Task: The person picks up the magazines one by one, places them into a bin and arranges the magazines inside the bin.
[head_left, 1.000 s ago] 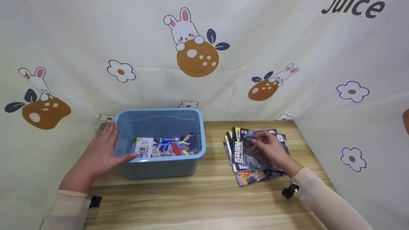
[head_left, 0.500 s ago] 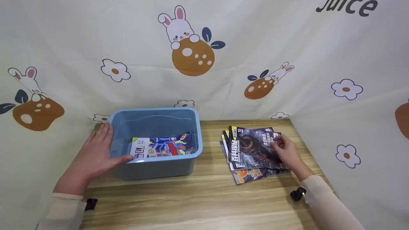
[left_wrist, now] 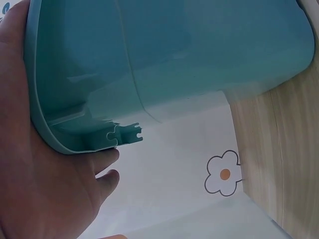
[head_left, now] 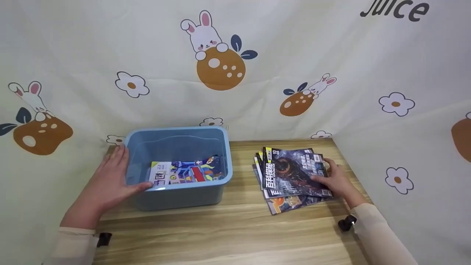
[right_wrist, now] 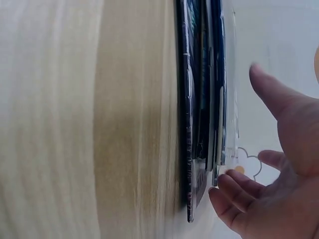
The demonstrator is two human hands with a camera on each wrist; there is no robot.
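A blue plastic bin [head_left: 176, 198] stands at the left of the wooden table. My left hand [head_left: 106, 184] rests against its left front corner, fingers along the side and thumb across the front rim; the left wrist view shows fingertips below the rim. Inside the bin lies a colorful magazine [head_left: 198, 173]. To the right is a fanned stack of magazines [head_left: 292, 171], topped by a dark cover with white lettering. My right hand [head_left: 335, 182] is at the stack's right edge, thumb over the top cover. In the right wrist view, thumb and fingers [right_wrist: 234, 191] are spread apart beside the edges.
The wooden table [head_left: 235, 235] extends in front of the bin and the stack. A white cloth [head_left: 165, 99] printed with rabbits, oranges and flowers hangs behind and at both sides. Each sleeve carries a small black device [head_left: 347, 223] at the wrist.
My right hand has moved right, off the middle of the top magazine to the stack's right edge, uncovering the cover picture. My left hand stays at the bin corner. The head view has shifted slightly.
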